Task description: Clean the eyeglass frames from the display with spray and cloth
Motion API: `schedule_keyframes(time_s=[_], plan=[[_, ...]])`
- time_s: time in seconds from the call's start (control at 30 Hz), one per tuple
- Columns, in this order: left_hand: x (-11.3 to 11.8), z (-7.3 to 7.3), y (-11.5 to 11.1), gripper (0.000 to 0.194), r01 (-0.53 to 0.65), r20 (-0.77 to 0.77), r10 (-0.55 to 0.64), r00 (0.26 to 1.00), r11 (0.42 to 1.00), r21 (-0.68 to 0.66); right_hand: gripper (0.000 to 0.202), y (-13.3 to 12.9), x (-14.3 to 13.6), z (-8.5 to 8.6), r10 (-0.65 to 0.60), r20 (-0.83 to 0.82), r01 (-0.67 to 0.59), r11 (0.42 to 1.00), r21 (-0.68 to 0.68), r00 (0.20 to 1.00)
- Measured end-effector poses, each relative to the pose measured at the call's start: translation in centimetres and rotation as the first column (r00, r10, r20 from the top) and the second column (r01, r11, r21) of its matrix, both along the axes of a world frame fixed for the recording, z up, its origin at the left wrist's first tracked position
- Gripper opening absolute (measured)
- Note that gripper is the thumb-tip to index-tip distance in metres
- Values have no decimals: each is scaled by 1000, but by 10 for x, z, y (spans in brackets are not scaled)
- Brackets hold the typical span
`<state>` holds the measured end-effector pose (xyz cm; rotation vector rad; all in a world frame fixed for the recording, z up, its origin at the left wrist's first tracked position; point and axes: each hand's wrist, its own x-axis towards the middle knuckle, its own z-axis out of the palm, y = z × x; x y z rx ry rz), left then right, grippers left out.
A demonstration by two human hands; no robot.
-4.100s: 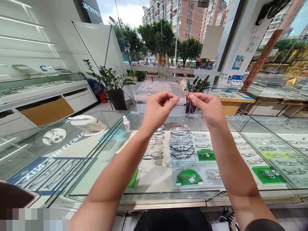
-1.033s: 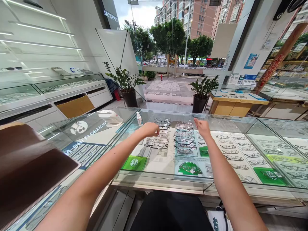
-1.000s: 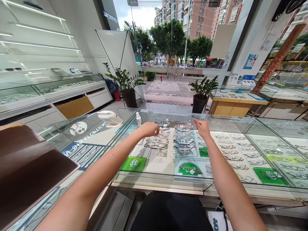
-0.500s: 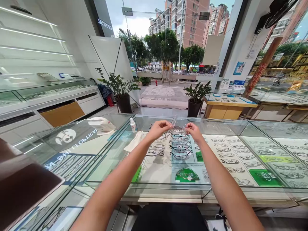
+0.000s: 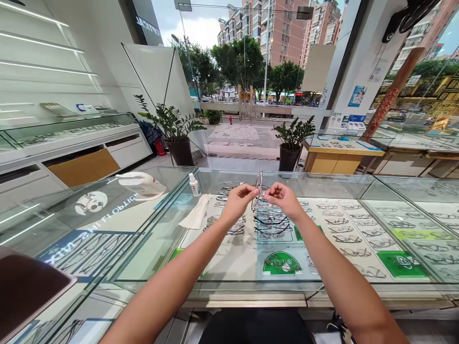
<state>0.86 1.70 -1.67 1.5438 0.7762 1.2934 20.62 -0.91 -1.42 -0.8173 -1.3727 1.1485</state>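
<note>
A pair of eyeglasses (image 5: 259, 179) with a thin, clear-looking frame is held up above the glass display counter (image 5: 229, 282). My left hand (image 5: 239, 199) pinches the glasses between thumb and fingertips. My right hand (image 5: 283, 198) is closed in a pinch close beside them, its fingertips at the lower right part of the frame. Under the glass, rows of eyeglasses (image 5: 272, 220) lie below my hands. To the left of my left hand, a white cloth (image 5: 195, 212) and a small white spray bottle (image 5: 194, 185) rest on the counter.
A white device (image 5: 141, 185) sits on the counter at the left. A dark brown object (image 5: 28, 291) juts in at the lower left. Potted plants (image 5: 292, 143) stand beyond the counter before the glass doors. More glass cases (image 5: 412, 215) extend to the right.
My right hand has moved left, closer to my left hand. The glasses have turned and now appear more edge-on. The view has shifted slightly.
</note>
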Motion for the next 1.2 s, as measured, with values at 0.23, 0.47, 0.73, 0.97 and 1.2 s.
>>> schedule_keyframes(time_s=[0.23, 0.47, 0.73, 0.97, 1.2], plan=[[0, 1, -2, 36, 87, 69, -86, 994, 996, -10, 50, -6, -7, 2, -57, 3, 57, 998, 31, 998], [0, 2, -5, 37, 117, 12, -117, 993, 993, 30, 54, -11, -8, 10, -37, 13, 37, 999, 40, 999], [-6, 7, -6, 34, 141, -140, -127, 982, 985, 99, 46, -13, -8, 7, -60, 111, 50, 995, 90, 992], [-7, 9, -5, 36, 165, -170, -147, 974, 982, 97, 39, -11, -11, 2, -109, 131, 91, 986, 138, 985], [-11, 9, 3, 36, 177, -166, -163, 973, 982, 70, 28, -8, -7, 1, -126, 140, 100, 979, 180, 982]])
